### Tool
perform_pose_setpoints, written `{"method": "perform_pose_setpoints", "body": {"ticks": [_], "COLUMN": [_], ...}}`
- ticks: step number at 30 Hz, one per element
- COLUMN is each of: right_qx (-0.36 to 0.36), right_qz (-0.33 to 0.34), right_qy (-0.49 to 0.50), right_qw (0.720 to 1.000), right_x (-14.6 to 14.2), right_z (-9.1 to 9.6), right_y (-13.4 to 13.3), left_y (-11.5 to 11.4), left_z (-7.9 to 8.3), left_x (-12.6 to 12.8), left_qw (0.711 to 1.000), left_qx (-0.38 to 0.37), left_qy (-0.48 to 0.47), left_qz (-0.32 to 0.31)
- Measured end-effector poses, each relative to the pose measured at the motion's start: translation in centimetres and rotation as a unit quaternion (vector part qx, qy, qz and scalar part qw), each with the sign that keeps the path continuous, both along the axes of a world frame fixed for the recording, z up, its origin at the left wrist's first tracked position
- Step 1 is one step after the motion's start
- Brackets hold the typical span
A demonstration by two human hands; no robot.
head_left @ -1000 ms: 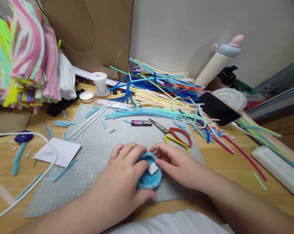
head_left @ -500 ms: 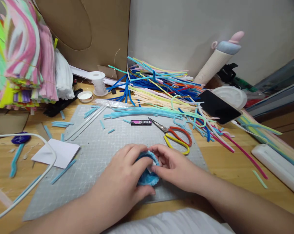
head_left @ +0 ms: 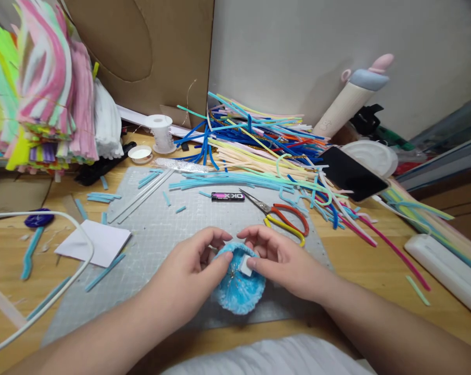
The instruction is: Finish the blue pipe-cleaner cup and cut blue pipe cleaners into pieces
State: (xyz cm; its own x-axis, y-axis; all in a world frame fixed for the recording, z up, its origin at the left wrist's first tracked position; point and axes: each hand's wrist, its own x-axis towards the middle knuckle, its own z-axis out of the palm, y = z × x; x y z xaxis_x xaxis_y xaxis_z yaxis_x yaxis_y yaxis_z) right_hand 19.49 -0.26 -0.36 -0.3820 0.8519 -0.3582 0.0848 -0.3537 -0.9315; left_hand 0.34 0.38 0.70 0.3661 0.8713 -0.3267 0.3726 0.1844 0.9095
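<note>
A round, shallow bowl of blue fuzzy pipe cleaner (head_left: 241, 299) is held between my two hands, its hollow side facing me. Fine wire ends gather at its centre. My left hand (head_left: 196, 263) grips the left rim, thumb inside and fingers behind. On the right rim, my right hand (head_left: 284, 260) is closed the same way, its thumb against a small white square piece (head_left: 245, 265) on the inner wall. The fingers behind the bowl are partly hidden. Scissors (head_left: 269, 210) with red and yellow handles lie just beyond, beside a black and pink cylinder (head_left: 227, 197) resembling a battery.
A grey cutting mat (head_left: 149, 250) lies under the work, with blue pipe cleaners (head_left: 219, 180) across its far part. White paper (head_left: 94, 242) and a white cable (head_left: 87, 234) are at left. A phone (head_left: 352, 174) and power strip (head_left: 446, 273) sit at right.
The blue bowl has turned to show its inside, and my left hand has shifted from covering it to its left rim. The view has moved slightly.
</note>
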Motion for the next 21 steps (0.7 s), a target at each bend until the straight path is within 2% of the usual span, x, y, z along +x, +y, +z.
{"method": "perform_pose_setpoints", "body": {"ticks": [4, 8, 21], "right_qx": [-0.067, -0.099, -0.098], "right_qz": [0.030, 0.030, 0.007], "right_qy": [0.045, 0.096, 0.129], "right_qw": [0.996, 0.990, 0.987], "right_x": [-0.04, -0.04, -0.19], "right_z": [0.11, -0.07, -0.25], "right_y": [-0.15, -0.32, -0.29], "left_y": [-0.15, -0.28, -0.64], "left_z": [0.76, 1.04, 0.94], "left_x": [0.13, 0.19, 0.13], "left_qw": [1.000, 0.999, 0.999], "left_qx": [-0.004, -0.008, -0.007], "left_qy": [-0.006, -0.019, -0.052], "left_qz": [0.016, 0.027, 0.015]}}
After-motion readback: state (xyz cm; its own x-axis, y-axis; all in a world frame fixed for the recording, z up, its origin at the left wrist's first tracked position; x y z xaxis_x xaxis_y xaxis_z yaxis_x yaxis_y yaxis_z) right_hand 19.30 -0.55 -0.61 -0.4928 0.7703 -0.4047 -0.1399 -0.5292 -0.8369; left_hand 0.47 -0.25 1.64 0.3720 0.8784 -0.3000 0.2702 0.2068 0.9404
